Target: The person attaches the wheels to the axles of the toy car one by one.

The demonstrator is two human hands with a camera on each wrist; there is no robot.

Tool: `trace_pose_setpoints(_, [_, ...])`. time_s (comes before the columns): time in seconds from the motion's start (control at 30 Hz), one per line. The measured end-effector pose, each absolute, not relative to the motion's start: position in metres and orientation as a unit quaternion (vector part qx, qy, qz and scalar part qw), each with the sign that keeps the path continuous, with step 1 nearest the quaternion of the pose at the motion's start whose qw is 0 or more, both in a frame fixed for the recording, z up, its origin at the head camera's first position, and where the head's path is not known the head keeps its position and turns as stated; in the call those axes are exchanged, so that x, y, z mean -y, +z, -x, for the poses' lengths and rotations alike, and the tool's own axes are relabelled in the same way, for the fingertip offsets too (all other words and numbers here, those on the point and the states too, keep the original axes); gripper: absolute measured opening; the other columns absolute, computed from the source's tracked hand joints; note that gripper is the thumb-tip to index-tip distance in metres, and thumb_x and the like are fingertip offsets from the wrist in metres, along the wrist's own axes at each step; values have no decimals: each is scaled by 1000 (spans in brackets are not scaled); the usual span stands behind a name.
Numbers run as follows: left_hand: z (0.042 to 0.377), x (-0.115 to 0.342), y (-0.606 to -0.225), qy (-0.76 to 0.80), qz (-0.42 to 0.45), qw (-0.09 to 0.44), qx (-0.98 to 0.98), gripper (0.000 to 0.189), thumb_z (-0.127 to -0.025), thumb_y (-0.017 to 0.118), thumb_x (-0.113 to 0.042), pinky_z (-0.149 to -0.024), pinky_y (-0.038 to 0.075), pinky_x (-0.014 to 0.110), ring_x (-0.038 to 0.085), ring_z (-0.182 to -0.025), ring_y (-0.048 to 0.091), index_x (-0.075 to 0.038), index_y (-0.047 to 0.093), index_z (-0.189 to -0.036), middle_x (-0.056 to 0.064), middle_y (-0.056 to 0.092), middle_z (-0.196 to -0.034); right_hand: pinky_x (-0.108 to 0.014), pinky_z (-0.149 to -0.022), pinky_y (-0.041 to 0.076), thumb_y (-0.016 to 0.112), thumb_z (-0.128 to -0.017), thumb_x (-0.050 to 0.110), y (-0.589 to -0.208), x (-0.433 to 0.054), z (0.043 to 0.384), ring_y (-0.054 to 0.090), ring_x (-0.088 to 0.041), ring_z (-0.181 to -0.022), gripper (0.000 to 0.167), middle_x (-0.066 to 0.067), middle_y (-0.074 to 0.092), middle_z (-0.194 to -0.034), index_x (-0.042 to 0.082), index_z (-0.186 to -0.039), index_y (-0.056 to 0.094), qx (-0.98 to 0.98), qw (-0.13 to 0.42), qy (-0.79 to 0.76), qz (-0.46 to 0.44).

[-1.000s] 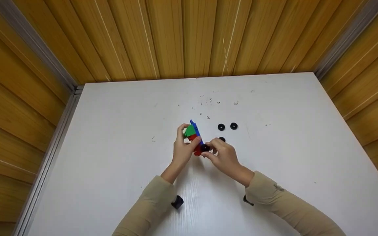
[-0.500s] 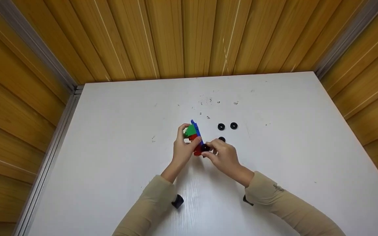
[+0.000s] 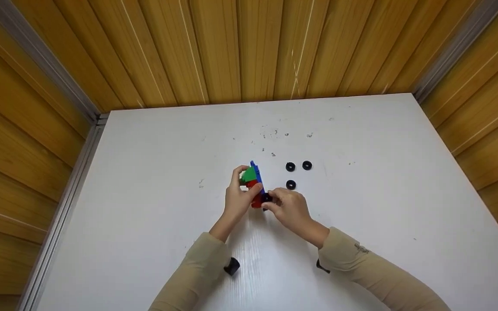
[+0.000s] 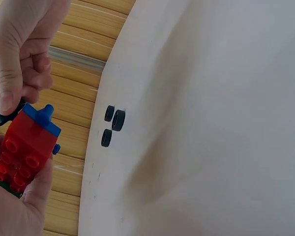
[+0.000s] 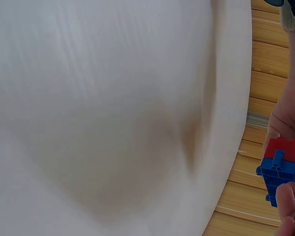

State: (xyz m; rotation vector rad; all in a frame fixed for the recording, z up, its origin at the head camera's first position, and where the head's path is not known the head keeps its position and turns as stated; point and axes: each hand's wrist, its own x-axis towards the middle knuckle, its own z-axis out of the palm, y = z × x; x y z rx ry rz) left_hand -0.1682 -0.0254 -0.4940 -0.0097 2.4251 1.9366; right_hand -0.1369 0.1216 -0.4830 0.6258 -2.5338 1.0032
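A person's left hand (image 3: 238, 200) gripped a brick model (image 4: 28, 147) above a white table (image 3: 154, 172), thumb pressed along its red section and fingers curled around its green block (image 3: 249, 174). On the model's right, the right hand (image 3: 291, 208) pinched a black wheel (image 3: 267, 197) at the model's near end; whether the wheel was seated could not be made out. The model lay tipped in the left hand's hold, its blue base (image 5: 274, 178) turned toward the right hand. Three loose wheels (image 3: 291, 185) rested on the table to the model's right, two farther off and one nearer, while wood-grain panels (image 3: 223, 52) stood beyond it. Compared with a second earlier, model and hands had shifted slightly toward the person, both grips unchanged, and the nearest loose wheel, then partly hidden behind the right hand, showed whole.
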Motion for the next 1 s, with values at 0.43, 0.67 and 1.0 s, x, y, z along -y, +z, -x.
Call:
trace_pose_setpoints(0.43, [166,28,-500,604,7,11,-797,52,-80,62,-21,-67,54,33,29,-89,58,-21,35,-124,18,57,-107,-18,-55,47,70,-71,18,-491,-116,136,55,-10,-62,23,-6,63,-71,-1,-84,64,891,135,380,-206])
trace_pose_setpoints(0.67, [166,29,-503,599,15,16,-800,51,-80,62,-21,-70,53,34,29,-91,58,-23,35,-124,18,57,-108,-18,-54,45,70,-72,19,-494,-115,136,52,-9,-60,23,-5,61,-69,-1,-82,63,891,132,377,-214])
trace_pose_setpoints(1.0, [163,28,-498,542,-24,17,-840,51,-78,64,-17,-63,51,30,25,-84,58,-19,38,-122,15,58,-109,-17,-51,43,70,-71,17,-506,-121,131,49,-6,-58,18,-3,59,-65,2,-78,62,884,132,385,-229])
